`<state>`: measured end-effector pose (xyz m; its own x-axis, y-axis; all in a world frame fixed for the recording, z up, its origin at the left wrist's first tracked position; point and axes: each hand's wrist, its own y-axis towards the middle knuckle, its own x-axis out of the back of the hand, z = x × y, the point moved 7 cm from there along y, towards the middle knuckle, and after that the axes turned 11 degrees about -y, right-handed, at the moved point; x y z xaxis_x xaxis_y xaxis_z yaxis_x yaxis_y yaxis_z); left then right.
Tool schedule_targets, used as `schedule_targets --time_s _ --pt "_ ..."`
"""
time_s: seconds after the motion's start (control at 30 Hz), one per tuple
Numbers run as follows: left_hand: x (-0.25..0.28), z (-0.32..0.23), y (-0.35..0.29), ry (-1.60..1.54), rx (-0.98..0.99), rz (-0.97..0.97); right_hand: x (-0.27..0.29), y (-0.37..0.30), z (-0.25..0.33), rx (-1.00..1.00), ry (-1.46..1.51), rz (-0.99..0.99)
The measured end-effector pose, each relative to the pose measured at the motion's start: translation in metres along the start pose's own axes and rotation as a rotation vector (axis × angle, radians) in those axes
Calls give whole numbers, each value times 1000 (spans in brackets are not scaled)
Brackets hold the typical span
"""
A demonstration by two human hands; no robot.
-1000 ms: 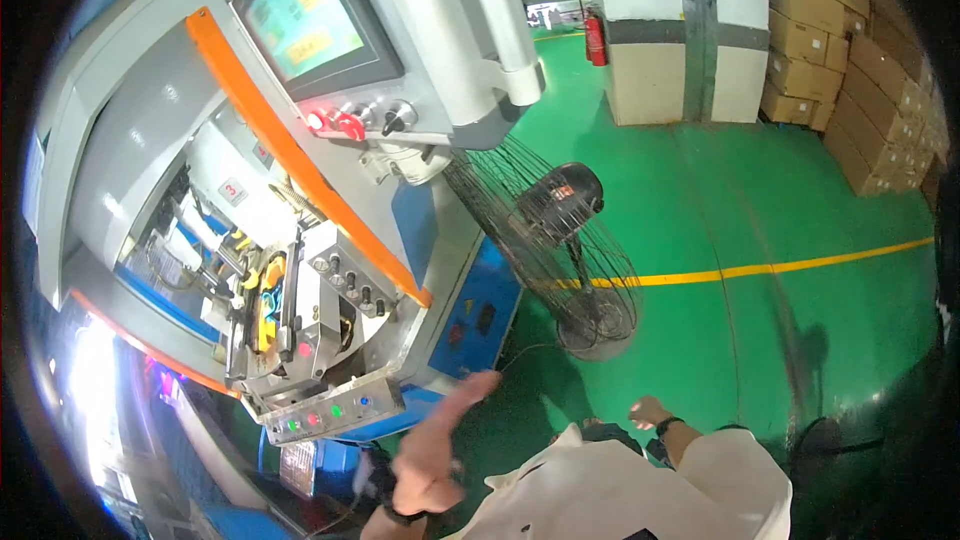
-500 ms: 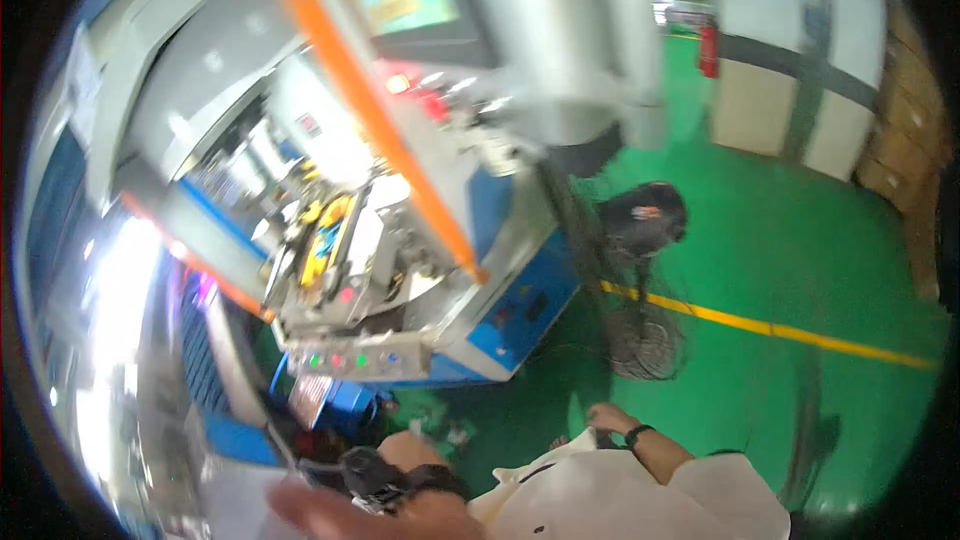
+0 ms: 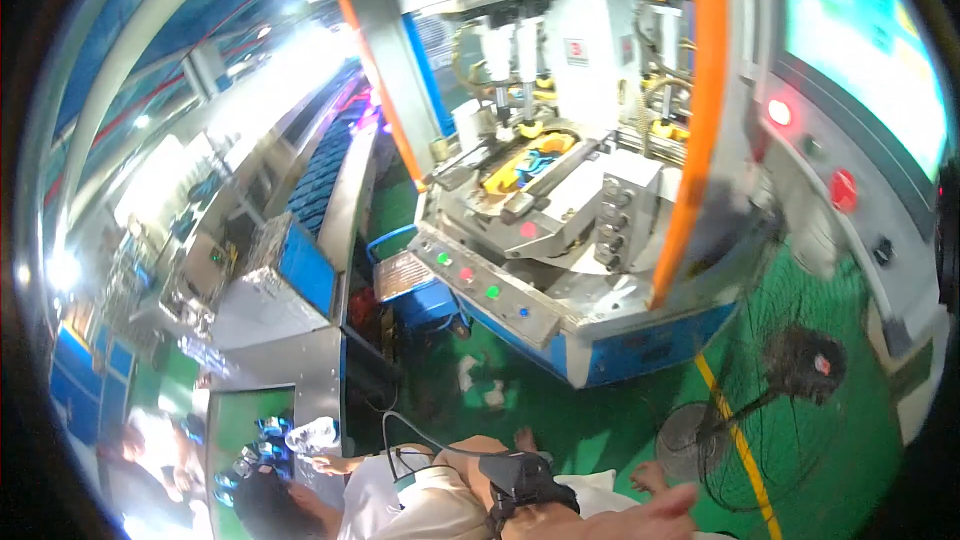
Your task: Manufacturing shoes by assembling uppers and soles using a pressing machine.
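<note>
My left hand (image 3: 655, 517) is close at the lower edge, right of centre, with its fingers stretched out and no object visible in it. A black strapped device (image 3: 520, 485) sits near that wrist, with a thin cable looping away to the left. Just beyond, a small part of my right hand (image 3: 648, 477) shows; its fingers are mostly hidden behind the left hand. Neither hand touches the machine (image 3: 640, 280) ahead. Inside its front opening lies a yellow and blue piece (image 3: 528, 162) in a metal fixture, above a panel of coloured buttons (image 3: 485, 283).
A black floor fan (image 3: 803, 365) stands at the right, below a lit screen (image 3: 865, 60). An orange post (image 3: 700, 120) edges the machine. At left, a person (image 3: 270, 502) leans by a bench (image 3: 315, 350). A blue cart (image 3: 420, 300) stands between bench and machine.
The view has swung left, so the machine now sits further right and larger. The bench and the person beside it have come into view. My left hand appears further right in the picture.
</note>
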<state>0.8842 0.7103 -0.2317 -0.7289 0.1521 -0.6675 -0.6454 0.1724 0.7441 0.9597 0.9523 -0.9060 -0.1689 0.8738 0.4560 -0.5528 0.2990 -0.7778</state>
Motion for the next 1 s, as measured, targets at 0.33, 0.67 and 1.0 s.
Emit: schedule_targets --time_s 0.33,0.67,1.0 --pt "168 -111 65 -76 75 143 9 97 175 192 17 70" --pt "361 -306 64 422 137 -496 -25 -15 629 1059 -94 108" --pt "557 -383 12 933 -11 -1212 -137 -125 884 2233 -182 103"
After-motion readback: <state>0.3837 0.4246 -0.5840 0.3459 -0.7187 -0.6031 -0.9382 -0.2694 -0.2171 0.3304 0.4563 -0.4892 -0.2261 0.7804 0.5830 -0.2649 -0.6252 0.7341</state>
